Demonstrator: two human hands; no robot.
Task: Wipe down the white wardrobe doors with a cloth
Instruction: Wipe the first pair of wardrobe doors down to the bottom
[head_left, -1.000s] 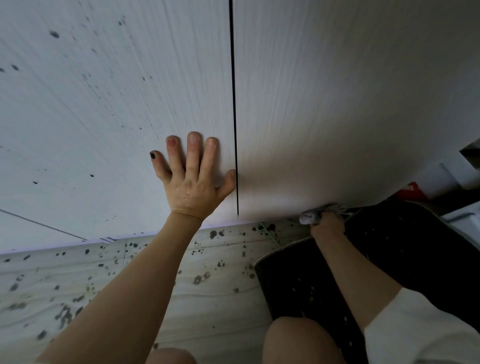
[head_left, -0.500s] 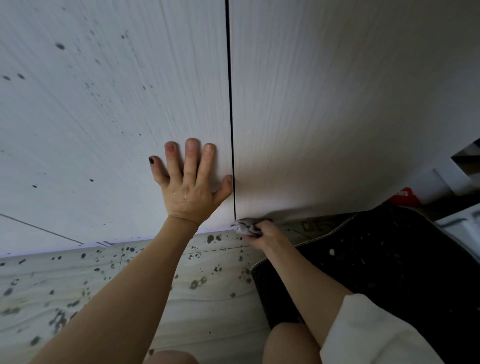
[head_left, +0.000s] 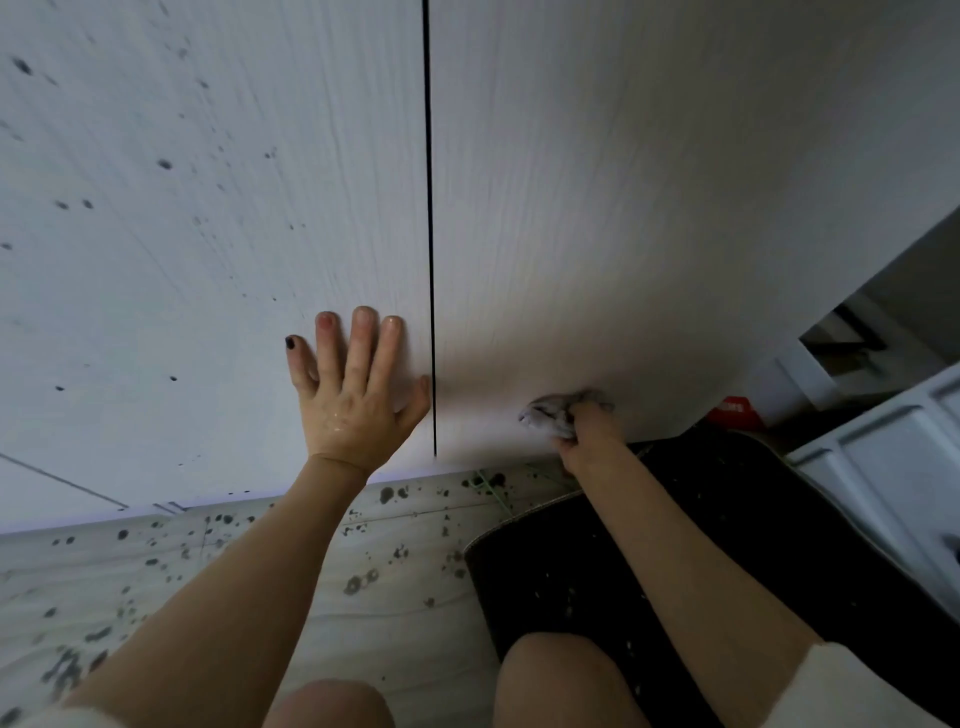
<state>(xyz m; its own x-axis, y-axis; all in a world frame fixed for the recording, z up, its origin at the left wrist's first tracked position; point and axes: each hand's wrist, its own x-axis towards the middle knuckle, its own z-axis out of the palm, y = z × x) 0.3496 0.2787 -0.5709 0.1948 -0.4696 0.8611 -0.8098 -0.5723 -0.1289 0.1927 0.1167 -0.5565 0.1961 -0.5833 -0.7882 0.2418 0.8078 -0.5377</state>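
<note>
White wardrobe doors (head_left: 623, 208) shut, dark-speckled at left; grey cloth (head_left: 550, 415) bunched against right door btm.

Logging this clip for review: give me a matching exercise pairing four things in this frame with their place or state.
Things:
1. left hand
2. cloth
3. left door
4. mat

States:
A. bunched in the right hand, low on the right door
B. dark-speckled
C. black, on the floor
D. flat, fingers spread on the left door

Pairs: 1-D, 2-A, 3-B, 4-C
</note>
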